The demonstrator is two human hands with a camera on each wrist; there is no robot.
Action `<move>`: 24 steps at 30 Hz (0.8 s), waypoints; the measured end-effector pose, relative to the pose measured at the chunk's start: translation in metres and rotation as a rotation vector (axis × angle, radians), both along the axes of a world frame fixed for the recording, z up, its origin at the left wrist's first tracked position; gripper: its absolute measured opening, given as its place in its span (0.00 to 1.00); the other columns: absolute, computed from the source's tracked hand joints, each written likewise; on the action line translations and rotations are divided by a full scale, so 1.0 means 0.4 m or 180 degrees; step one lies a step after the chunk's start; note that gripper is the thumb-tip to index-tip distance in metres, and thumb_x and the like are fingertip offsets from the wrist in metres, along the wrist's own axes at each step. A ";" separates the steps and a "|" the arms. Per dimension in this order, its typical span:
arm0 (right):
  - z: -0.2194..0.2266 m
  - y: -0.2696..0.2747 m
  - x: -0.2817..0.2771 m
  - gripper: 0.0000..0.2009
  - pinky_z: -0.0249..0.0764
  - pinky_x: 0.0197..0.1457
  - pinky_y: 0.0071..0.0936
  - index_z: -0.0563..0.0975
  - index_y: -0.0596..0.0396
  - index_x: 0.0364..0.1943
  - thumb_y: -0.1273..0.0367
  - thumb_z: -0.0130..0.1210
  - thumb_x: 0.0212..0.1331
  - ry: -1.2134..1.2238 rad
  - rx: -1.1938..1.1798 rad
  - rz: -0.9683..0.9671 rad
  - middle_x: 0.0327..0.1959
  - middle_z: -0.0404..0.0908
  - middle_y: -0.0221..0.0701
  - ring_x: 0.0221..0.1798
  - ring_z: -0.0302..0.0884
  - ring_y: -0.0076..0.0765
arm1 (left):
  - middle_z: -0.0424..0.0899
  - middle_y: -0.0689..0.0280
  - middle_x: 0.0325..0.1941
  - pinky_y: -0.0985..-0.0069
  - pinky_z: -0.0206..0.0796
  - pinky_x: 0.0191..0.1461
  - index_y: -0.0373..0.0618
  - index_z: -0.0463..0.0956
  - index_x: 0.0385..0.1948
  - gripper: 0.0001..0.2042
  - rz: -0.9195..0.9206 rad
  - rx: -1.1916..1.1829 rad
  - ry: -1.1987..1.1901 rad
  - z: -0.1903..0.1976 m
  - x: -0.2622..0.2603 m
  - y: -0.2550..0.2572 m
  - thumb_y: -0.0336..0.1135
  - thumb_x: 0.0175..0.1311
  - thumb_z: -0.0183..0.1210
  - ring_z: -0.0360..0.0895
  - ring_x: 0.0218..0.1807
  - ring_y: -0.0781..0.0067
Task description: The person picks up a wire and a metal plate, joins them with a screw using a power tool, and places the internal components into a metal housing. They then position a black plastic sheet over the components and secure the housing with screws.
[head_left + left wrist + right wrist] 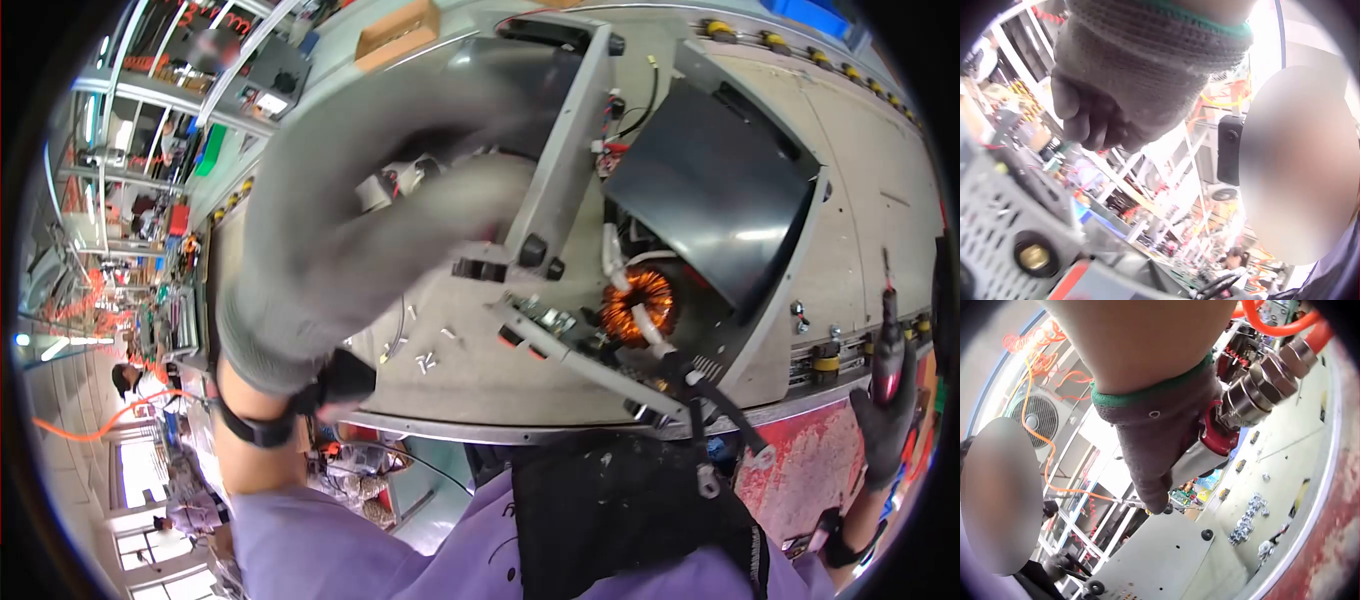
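My gloved right hand (887,425) grips a red and silver pneumatic screwdriver (886,365), bit pointing up in the head view. Its metal hose fitting (1260,390) shows in the right wrist view. My gloved left hand (350,220), blurred, reaches over a metal case, its fingertips right at the grey side panel (565,150). In the left wrist view the fingers (1088,122) are bent above the case's slotted panel (997,219); I cannot tell whether they pinch something small. Beside it stands a second case with a dark sheet (715,185) and a copper-wound coil (638,303).
Loose small screws (427,361) lie on the bench, and a pile of metal hardware (1249,519) shows in the right wrist view. A cardboard box (398,33) stands at the back. Two black cables with ring lugs (708,482) hang over the bench's front edge.
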State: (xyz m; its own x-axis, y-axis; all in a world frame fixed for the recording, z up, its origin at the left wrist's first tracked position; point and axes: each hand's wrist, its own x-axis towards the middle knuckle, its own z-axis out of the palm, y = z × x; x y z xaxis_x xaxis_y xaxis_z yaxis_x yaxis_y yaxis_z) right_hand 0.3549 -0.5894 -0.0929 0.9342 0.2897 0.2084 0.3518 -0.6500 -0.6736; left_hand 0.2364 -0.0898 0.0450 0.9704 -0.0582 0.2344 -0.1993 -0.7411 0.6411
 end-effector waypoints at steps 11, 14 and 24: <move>0.038 0.105 -0.238 0.41 0.64 0.35 0.18 0.63 0.59 0.63 0.63 0.65 0.40 0.0995 0.0395 -0.0019 0.37 0.71 0.24 0.33 0.66 0.18 | 0.80 0.62 0.43 0.65 0.72 0.43 0.49 0.78 0.41 0.12 0.1178 0.2138 0.0733 -0.471 -0.346 0.005 0.26 0.54 0.58 0.78 0.43 0.59; 0.010 0.061 -0.305 0.50 0.71 0.36 0.22 0.62 0.64 0.62 0.62 0.75 0.27 0.0793 0.0295 -0.0138 0.35 0.74 0.27 0.32 0.71 0.26 | 0.79 0.64 0.38 0.68 0.70 0.41 0.46 0.77 0.41 0.09 0.1287 0.1757 0.0452 -0.454 -0.338 -0.015 0.28 0.59 0.57 0.77 0.38 0.64; 0.089 0.363 -0.349 0.44 0.77 0.43 0.35 0.69 0.62 0.54 0.61 0.78 0.24 0.1283 0.0218 0.1845 0.42 0.80 0.43 0.39 0.83 0.44 | 0.71 0.67 0.38 0.77 0.62 0.39 0.42 0.71 0.46 0.08 0.0832 -0.5045 0.0480 -0.309 -0.265 -0.259 0.33 0.70 0.52 0.66 0.34 0.76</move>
State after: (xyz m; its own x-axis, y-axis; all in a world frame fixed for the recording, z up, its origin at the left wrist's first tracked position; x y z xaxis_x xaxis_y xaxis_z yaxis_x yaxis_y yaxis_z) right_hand 0.2155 -0.4443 -0.0575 0.6418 0.7621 -0.0856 0.3429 -0.3851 -0.8568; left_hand 0.1304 -0.1934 -0.0788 0.9330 0.3000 -0.1990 -0.0477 0.6509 0.7577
